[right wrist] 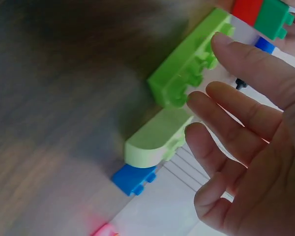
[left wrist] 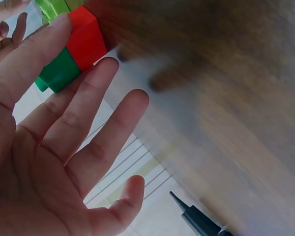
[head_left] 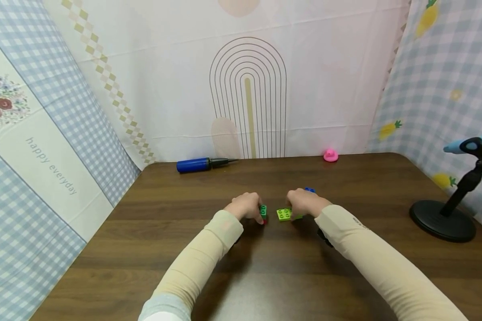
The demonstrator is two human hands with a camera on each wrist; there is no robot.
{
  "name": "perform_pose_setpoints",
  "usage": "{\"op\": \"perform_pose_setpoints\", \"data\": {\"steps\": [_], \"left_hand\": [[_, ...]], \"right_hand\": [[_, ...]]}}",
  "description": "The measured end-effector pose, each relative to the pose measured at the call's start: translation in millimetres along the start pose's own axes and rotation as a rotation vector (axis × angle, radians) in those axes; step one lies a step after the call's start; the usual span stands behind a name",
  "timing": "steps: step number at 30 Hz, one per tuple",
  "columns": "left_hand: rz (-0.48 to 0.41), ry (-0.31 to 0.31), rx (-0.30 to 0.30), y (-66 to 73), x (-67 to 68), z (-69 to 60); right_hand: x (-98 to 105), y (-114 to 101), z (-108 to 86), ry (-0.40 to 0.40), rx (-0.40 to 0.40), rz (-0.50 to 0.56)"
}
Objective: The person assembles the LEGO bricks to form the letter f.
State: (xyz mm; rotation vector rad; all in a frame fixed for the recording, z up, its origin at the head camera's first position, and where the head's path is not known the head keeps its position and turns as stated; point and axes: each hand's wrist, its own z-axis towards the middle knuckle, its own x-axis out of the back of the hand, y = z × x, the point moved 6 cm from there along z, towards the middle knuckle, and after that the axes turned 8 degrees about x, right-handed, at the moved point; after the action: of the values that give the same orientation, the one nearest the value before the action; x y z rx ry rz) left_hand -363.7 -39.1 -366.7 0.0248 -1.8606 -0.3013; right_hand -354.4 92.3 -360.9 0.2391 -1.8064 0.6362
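My left hand pinches a green toy building brick stacked on a red brick, the thumb on one side and a finger behind. The other left fingers are spread loosely. Close by, my right hand reaches down over a lime-green studded brick, its thumb at the studs and its fingers loosely bent. Whether those fingertips touch the brick, I cannot tell. Beyond it, in the right wrist view, stand a pale green brick with a rounded end and a blue brick.
A blue hand pump with a black nozzle lies at the table's back edge. A pink rubber duck sits back right. On the right stands a black round-based stand holding a light blue object. Patterned cloths hang around the brown table.
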Motion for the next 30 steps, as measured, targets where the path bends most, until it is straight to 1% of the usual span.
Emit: {"op": "perform_pose_setpoints", "data": {"steps": [5, 8, 11, 13, 19, 26, 30], "left_hand": [[-0.009, -0.004, -0.007, 0.4, -0.6, -0.1], [-0.012, -0.004, -0.011, 1.1, -0.5, -0.7], [-0.011, -0.004, -0.013, 1.8, -0.6, -0.5], [-0.01, -0.008, -0.012, 1.9, -0.7, 0.0], [-0.014, -0.017, -0.011, 2.1, -0.6, 0.8], [-0.04, -0.029, -0.021, 3.7, -1.5, 0.6], [-0.036, -0.019, -0.028, 5.5, -2.1, 1.0]], "right_hand": [[-6, 8, 1.0, -0.002, -0.017, -0.058], [-9, 9, 1.5, 0.009, -0.002, -0.092], [-10, 10, 0.8, 0.024, 0.024, -0.095], [-10, 10, 0.1, 0.033, 0.041, -0.071], [-2, 7, -2.8, 0.065, 0.099, 0.053], [6, -3, -4.1, 0.081, 0.138, 0.08], [7, -10, -4.0, 0.086, 0.162, 0.08]]}}
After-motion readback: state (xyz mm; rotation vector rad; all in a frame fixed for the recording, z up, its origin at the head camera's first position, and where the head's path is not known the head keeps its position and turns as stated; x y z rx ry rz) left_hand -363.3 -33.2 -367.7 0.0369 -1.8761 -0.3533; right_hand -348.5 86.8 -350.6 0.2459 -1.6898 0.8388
